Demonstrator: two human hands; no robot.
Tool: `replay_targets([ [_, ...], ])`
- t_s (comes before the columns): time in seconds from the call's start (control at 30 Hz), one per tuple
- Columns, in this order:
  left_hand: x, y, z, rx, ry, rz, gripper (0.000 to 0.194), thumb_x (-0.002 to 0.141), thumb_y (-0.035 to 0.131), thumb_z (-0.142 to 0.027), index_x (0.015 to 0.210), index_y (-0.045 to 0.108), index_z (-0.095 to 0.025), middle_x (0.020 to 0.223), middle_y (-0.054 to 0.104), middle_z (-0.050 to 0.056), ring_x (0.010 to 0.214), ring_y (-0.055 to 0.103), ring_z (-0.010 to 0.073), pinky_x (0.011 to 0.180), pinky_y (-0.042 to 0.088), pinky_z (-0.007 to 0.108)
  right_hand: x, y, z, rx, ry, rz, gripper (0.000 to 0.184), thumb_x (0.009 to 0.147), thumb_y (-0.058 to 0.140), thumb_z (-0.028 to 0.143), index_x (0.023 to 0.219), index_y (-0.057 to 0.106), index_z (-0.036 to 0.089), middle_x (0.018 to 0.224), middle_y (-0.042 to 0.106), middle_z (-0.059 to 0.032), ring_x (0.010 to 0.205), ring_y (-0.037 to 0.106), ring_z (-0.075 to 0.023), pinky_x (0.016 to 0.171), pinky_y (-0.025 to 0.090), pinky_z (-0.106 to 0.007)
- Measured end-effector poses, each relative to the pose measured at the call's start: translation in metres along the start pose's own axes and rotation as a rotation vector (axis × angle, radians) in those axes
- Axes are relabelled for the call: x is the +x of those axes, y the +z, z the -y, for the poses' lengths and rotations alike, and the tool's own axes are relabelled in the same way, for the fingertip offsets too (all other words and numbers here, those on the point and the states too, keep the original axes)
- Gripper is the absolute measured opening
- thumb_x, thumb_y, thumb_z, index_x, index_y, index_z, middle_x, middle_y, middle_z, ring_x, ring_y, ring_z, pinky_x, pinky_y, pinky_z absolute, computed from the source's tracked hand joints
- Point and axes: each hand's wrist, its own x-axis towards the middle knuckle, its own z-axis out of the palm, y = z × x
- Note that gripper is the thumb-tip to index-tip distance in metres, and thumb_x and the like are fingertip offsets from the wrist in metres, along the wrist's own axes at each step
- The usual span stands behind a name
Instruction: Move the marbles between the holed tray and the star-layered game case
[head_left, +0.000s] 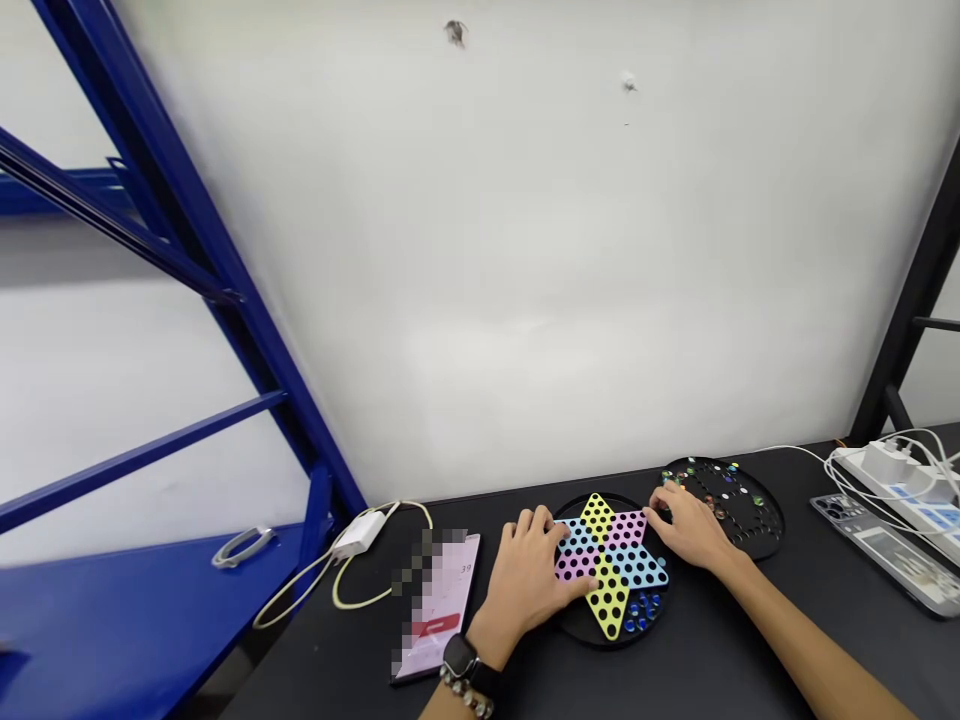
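A round black Chinese-checkers board (pixel 609 562) with a yellow, pink and blue star lies on the black table (pixel 720 660). My left hand (pixel 527 578) rests flat on the board's left side, fingers spread, a watch and bead bracelet on its wrist. My right hand (pixel 686 528) sits at the board's upper right edge, between it and a black round tray (pixel 739 500) holding several coloured marbles. Its fingers are curled in a pinch; what they hold is too small to see. A few blue marbles (pixel 641 610) lie in the board's lower right rim.
A phone (pixel 437 610) lies left of the board, with a white charger and cable (pixel 358 537) behind it. At the right are another phone (pixel 892 550) and a white power strip (pixel 911 485) with cables. A blue metal rack (pixel 187 240) stands at the left. A white wall is behind.
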Motion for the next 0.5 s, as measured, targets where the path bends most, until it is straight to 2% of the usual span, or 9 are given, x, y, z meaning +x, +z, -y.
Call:
replay_targets([
  [0.17,-0.001,-0.004,-0.004,0.022,-0.053,0.008,0.062,0.071,0.055,-0.080,0.088,0.066,-0.021,0.106,0.060,0.010,0.102,0.053,0.0307,0.086,0.039,0.041,0.001,0.002,-0.002,0.001,-0.019,-0.045,0.023,0.094,0.047,0.036,0.082,0.061,0.022,0.089,0.062,-0.0013,0.080,0.060,-0.0157,0.074,0.040,-0.027],
  [0.33,0.000,0.000,-0.010,0.111,-0.172,0.016,0.069,0.073,0.048,-0.082,0.088,0.071,-0.018,0.100,0.065,0.016,0.101,0.055,0.0354,0.084,0.040,0.045,0.001,0.005,-0.001,0.008,-0.052,-0.054,0.023,0.093,0.047,0.034,0.077,0.059,0.022,0.084,0.062,-0.0006,0.077,0.060,-0.0155,0.074,0.041,-0.027],
  [0.5,0.001,0.006,-0.017,0.133,-0.238,0.032,0.072,0.078,0.043,-0.081,0.078,0.074,-0.016,0.087,0.071,0.018,0.094,0.062,0.0355,0.084,0.041,0.045,-0.004,0.007,0.013,0.001,-0.119,-0.031,0.025,0.094,0.046,0.034,0.076,0.059,0.022,0.081,0.061,-0.0006,0.074,0.059,-0.0154,0.070,0.040,-0.026],
])
